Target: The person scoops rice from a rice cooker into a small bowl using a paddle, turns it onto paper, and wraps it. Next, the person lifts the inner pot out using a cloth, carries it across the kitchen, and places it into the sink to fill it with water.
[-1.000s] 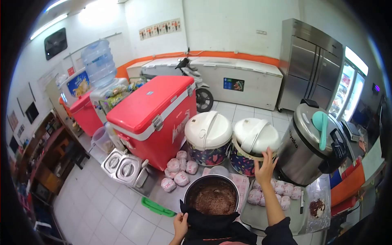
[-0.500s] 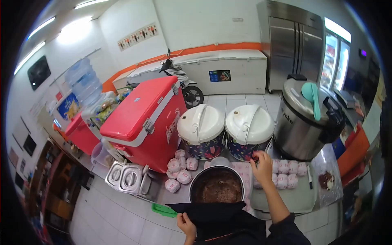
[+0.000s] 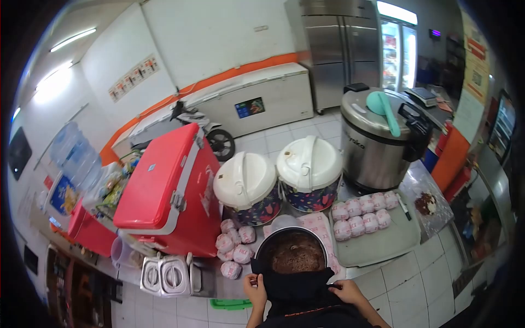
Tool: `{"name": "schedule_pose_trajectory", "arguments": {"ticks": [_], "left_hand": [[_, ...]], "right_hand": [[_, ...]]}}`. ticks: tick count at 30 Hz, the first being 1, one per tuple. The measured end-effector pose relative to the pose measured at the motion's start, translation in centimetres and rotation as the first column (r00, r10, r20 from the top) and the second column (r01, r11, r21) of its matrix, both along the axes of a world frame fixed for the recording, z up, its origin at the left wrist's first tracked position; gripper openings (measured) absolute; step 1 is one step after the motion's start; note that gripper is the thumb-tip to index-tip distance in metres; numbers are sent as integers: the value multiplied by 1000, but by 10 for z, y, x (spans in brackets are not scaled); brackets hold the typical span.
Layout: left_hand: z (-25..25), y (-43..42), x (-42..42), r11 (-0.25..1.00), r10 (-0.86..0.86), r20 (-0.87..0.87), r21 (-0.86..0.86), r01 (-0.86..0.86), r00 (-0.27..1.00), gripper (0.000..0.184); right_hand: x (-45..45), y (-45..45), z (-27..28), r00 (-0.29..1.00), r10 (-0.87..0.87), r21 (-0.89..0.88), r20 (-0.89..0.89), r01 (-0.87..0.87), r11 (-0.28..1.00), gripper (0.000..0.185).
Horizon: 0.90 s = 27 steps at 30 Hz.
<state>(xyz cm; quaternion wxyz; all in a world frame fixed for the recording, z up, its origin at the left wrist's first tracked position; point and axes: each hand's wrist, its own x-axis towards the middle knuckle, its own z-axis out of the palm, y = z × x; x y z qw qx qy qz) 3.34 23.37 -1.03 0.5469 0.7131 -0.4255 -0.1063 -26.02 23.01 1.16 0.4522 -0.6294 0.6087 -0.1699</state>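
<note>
A black apron with a thin orange line hangs in front of me, its upper edge covering the near rim of a round pot. My left hand pinches the apron's left corner. At the opposite corner, the closed fingers of my right hand grip the cloth. Brown, crumbly residue lines the inside of the pot. Paper-wrapped round bundles sit in a heap left of the pot. Two rows of similar wrapped bundles lie on a grey-green tray to the right.
Two white-lidded containers stand behind the pot, beside a red cooler box. A large steel rice cooker carries a teal scoop. Lidded steel pans are at the left. A green object shows below the table edge.
My right hand has come down from beside the wrapped bundles to the apron's right corner. My left hand still holds the other corner, now nearer the pot. The view has turned right.
</note>
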Motion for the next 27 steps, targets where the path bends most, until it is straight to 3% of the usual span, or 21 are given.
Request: {"name": "schedule_pose_trajectory", "arguments": {"ticks": [1, 2, 4, 5, 6, 7, 9, 10, 11, 12, 13, 15, 16, 18, 19, 20, 21, 23, 25, 27], "left_hand": [[-2, -1, 0, 1000, -2, -144, -26, -2, 990, 21], [-5, -1, 2, 999, -10, -284, -50, -5, 959, 25], [-27, 4, 16, 998, -59, -232, -8, 59, 971, 28], [-39, 0, 25, 996, -78, -176, 36, 85, 981, 31], [-20, 3, 24, 974, -105, -253, 168, 150, 962, 32], [-10, 3, 25, 969, -145, -256, 157, 189, 956, 32], [-3, 1, 27, 929, -158, -245, 291, 228, 956, 31], [-22, -1, 33, 952, -206, -96, 209, 222, 974, 28], [-19, -11, 25, 945, -255, -106, 183, 271, 961, 28], [-6, -20, 15, 924, -280, -184, 215, 316, 942, 29], [9, -17, 11, 898, -293, -252, 258, 356, 922, 32], [36, -3, 17, 826, -291, -361, 372, 423, 886, 42], [41, 1, 23, 777, -276, -401, 442, 448, 874, 48], [30, 0, 33, 743, -315, -340, 492, 454, 886, 48], [15, -6, 32, 732, -327, -305, 517, 444, 895, 49], [-50, -12, 40, 881, -367, -197, 240, 408, 909, 49], [-40, -9, 40, 866, -396, -196, 245, 436, 897, 49], [29, 7, 32, 747, -416, -447, 329, 578, 792, 54], [41, 10, 36, 739, -425, -421, 351, 575, 802, 52], [46, 12, 36, 755, -431, -368, 354, 553, 824, 50]], "right_hand": [[2, 2, 7, 999, -32, -1, -7, 32, 999, 33], [4, 4, 13, 980, -197, -173, -25, 189, 967, 31], [8, 2, 36, 899, -429, -489, 88, 414, 768, 20], [13, -1, 44, 883, -460, -497, 93, 441, 747, 20], [19, -5, 50, 795, -550, -503, 256, 596, 626, 16], [23, -6, 52, 677, -610, -483, 412, 730, 485, 14], [31, -13, 18, 704, -594, -606, 389, 682, 410, 15], [38, -12, 12, 737, -635, -640, 231, 607, 472, 20], [50, -8, 2, 671, -679, -499, 299, 716, 488, 35], [58, -7, -23, 668, -709, -668, 224, 635, 388, 46], [66, 0, -35, 614, -695, -329, 374, 788, 520, 53], [86, 16, -26, 664, -673, -434, 327, 738, 517, 35], [91, 19, -26, 631, -697, -419, 340, 765, 489, 35], [94, 25, -24, 659, -739, -250, 142, 746, 617, 31], [95, 27, -10, 632, -748, -164, 202, 775, 610, 42], [93, 26, -17, 663, -708, -187, 244, 748, 637, 41], [92, 27, -25, 699, -659, -210, 278, 714, 668, 41], [88, 36, -24, 749, -629, -286, 209, 662, 693, 42], [83, 40, -18, 821, -556, -374, 129, 559, 740, 43], [91, 60, -8, 752, -607, -357, 258, 658, 663, 45]]}}
